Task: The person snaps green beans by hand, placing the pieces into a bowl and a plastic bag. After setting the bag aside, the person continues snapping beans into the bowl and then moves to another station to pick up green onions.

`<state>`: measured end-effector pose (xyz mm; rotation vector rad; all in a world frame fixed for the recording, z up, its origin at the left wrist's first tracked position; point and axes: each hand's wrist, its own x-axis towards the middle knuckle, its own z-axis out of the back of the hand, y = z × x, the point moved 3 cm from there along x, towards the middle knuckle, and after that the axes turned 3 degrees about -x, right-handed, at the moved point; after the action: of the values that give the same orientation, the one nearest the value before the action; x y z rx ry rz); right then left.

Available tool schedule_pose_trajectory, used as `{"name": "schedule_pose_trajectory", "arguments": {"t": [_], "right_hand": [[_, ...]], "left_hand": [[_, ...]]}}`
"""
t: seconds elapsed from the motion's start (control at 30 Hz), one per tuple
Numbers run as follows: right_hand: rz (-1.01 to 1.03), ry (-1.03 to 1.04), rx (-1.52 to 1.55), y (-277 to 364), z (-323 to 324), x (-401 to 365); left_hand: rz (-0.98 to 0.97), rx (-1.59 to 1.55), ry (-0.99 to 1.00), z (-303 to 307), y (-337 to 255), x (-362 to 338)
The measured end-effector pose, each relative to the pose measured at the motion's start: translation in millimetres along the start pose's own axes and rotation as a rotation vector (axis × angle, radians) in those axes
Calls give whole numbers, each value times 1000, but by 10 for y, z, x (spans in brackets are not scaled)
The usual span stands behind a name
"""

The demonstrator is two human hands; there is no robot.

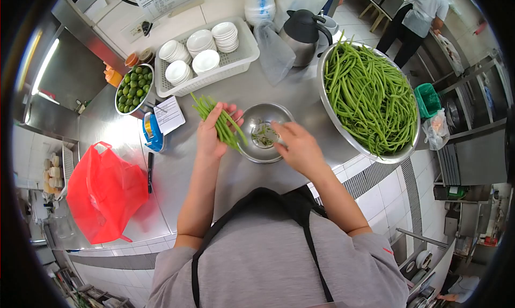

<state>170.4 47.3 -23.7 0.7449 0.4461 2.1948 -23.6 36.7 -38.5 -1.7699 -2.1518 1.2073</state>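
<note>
Left hand (210,140): fingers wrapped around bunch of beans (219,121), above bench (177,171).
Right hand (300,147): fingertips drawn together over small bowl (265,112); anything pinched is too small to tell.
Big bowl (337,127): heaped beans, right of small bowl.

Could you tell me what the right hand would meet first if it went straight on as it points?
Probably the small steel bowl: the right hand hangs over its rim, pointing at the scraps inside. If higher, the beans in the left hand.
</note>
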Motion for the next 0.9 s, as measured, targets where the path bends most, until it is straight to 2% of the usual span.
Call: {"name": "schedule_pose_trajectory", "arguments": {"t": [0.07,0.1,0.13,0.17,0.23,0.33,0.4,0.43,0.5,0.53,0.57,0.63,0.77,0.83,0.9], "right_hand": [[-38,-254,-105,-101,395,-20],[-93,-286,-190,-160,654,-15],[-236,-293,-242,-189,909,-40],[-277,-306,-342,-275,1115,-80],[-365,-195,-460,-441,1347,-197],[-361,-139,-496,-661,1348,-288],[-353,-224,-311,-696,1363,-268],[-343,-223,-313,-668,1401,-243],[-355,-508,-183,-548,1601,-211],[-315,-568,-124,-497,1675,-172],[-317,-582,-54,-433,1739,-133],[-352,-568,151,-455,1803,-53],[-385,-640,221,-419,1860,176],[-438,-608,-45,-459,1921,228],[-460,-575,-113,-428,1965,261]], "left_hand": [[17,19,34,77,3,2],[33,47,59,116,19,8],[24,50,77,124,36,25],[30,45,86,149,54,52],[54,10,236,145,104,68],[94,63,294,10,176,-28],[83,113,315,-107,217,-117],[72,171,327,-162,230,-155],[42,230,374,-255,234,-208],[23,297,422,-300,224,-240],[16,299,419,-341,205,-260],[-104,492,468,-455,135,-302],[-186,521,527,-646,-52,-412],[-190,600,542,-652,-100,-447],[-211,605,544,-608,-115,-441]]}}
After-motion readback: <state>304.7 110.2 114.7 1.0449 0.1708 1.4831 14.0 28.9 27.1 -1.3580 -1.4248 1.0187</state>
